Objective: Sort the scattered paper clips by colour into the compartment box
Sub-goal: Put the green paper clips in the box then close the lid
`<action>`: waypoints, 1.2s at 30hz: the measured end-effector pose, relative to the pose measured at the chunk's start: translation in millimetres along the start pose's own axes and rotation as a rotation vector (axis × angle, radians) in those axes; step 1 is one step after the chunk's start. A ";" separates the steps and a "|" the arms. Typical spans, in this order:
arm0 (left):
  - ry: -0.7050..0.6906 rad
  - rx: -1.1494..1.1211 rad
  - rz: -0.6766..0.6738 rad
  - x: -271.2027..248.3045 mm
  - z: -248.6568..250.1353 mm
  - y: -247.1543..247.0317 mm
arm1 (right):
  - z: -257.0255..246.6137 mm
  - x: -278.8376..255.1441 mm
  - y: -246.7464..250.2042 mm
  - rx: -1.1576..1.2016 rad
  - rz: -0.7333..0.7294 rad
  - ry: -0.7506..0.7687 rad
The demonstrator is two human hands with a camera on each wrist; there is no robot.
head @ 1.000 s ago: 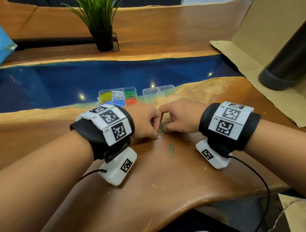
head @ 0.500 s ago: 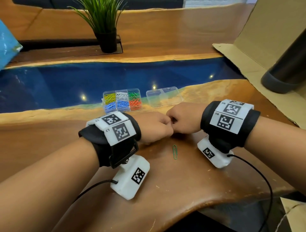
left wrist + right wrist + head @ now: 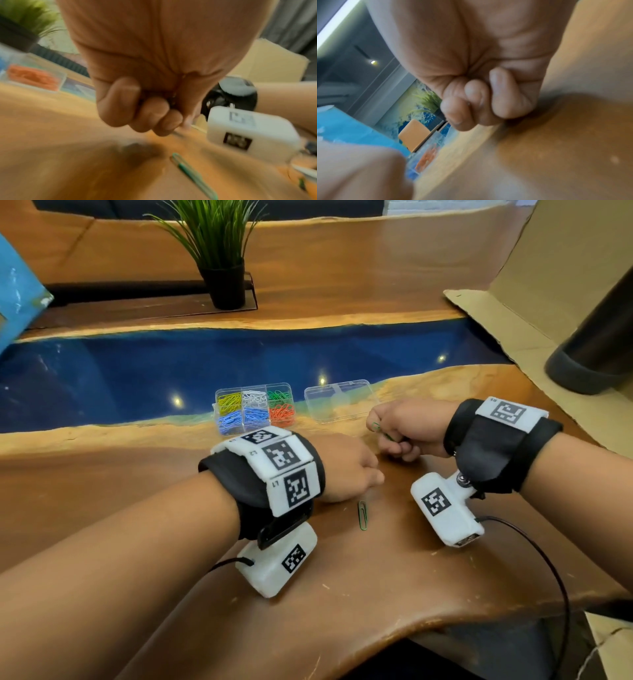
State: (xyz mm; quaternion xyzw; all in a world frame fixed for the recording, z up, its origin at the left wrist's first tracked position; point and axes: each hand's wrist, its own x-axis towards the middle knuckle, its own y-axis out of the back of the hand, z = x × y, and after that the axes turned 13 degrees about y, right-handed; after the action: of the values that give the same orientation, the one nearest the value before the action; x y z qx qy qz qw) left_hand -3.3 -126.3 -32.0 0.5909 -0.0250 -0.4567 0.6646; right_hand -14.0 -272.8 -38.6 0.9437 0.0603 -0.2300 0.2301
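Note:
The clear compartment box (image 3: 253, 387) stands at the blue strip's near edge, with yellow, white, green, blue and orange clips in separate cells. My right hand (image 3: 400, 426) hovers right of it and pinches a green paper clip (image 3: 376, 426); the wrist view shows its fingers (image 3: 479, 102) curled tight. My left hand (image 3: 346, 470) is a fist low over the table. A thin blurred sliver (image 3: 177, 133), apparently a clip end, pokes from under its fingers (image 3: 145, 115). One loose green clip (image 3: 362, 515) (image 3: 190, 173) lies on the wood just near of both hands.
The box's clear lid (image 3: 339, 402) lies to its right, close behind my right hand. A potted plant (image 3: 222, 268) stands far back. Cardboard (image 3: 513, 320) and a dark cylinder (image 3: 599, 354) are at the right. The table's front edge curves close below my wrists.
The hands, pressed together over one spot, have parted. My right hand rose toward the lid with a green clip; my left stayed low beside the loose clip.

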 end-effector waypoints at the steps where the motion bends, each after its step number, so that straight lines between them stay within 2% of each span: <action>1: -0.027 0.010 -0.007 1.2 -0.6 -1.8 | 2.3 0.1 1.4 0.054 0.001 0.012; 4: -0.113 0.078 -0.037 0.2 -1.1 -5.2 | 6.6 0.6 4.2 0.148 0.008 0.030; 8: -0.208 0.308 -0.016 0.5 4.7 -4.4 | 5.2 1.7 7.3 0.195 -0.005 0.005; 11: -0.234 0.383 0.005 0.4 11.0 -2.3 | 1.4 1.4 6.5 0.200 -0.028 0.000; 14: -0.211 0.359 0.010 0.1 10.4 -5.5 | 0.7 4.1 4.1 0.116 -0.016 0.007; 23: 0.051 -0.110 0.031 3.5 -13.6 1.6 | -24.7 20.1 -4.4 0.103 0.022 0.075; 27: 0.180 -0.541 -0.030 8.1 -39.5 4.1 | -58.8 38.1 -12.2 0.164 0.054 0.114; 30: 0.277 -0.788 -0.020 4.6 -57.8 9.3 | -80.6 57.2 -18.8 0.162 0.122 0.134; 33: 0.307 -0.867 0.035 -1.1 -73.8 23.7 | -98.1 70.8 -27.8 0.057 0.133 0.156; 36: 0.369 -0.848 0.153 -1.2 -92.0 39.2 | -112.0 78.2 -37.3 -0.063 0.126 0.164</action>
State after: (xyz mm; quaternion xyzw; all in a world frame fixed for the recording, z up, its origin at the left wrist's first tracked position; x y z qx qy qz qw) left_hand 71.4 -60.0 -27.4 0.3350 0.2390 -0.2635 0.8725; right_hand 92.7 -187.3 -1.6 0.9536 0.0266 -0.1352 0.2678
